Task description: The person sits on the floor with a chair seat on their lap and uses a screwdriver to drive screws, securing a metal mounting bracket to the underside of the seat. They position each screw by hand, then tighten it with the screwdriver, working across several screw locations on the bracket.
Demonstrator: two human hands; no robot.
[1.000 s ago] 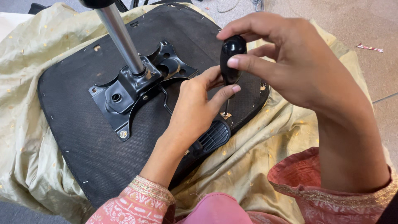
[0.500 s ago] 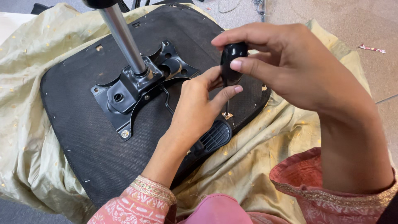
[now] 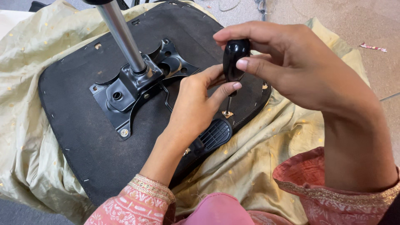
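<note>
Screwdriver (image 3: 234, 62) stands nearly upright over the underside of an overturned chair seat (image 3: 75, 125), its black handle clamped between the thumb and fingers of the right hand (image 3: 304, 71). Its thin shaft runs down to a screw (image 3: 227, 113) near the seat's edge at about 3 o'clock from the seat's centre. The left hand (image 3: 196, 104) is closed lightly around the lower part of the tool, thumb tip against the base of the handle, fingers curled beside the shaft. Both hands sit close together, touching the same tool.

A black metal bracket (image 3: 133, 89) is fixed at the seat's centre, with a silver post (image 3: 123, 35) rising from it toward 11 o'clock. A ribbed black lever paddle (image 3: 213, 135) lies just beside the left wrist at 5 o'clock from the screw. The seat rests on a pale gold cloth (image 3: 25, 62) spread across the person's lap. Pink embroidered sleeves (image 3: 333, 196) cover both forearms.
</note>
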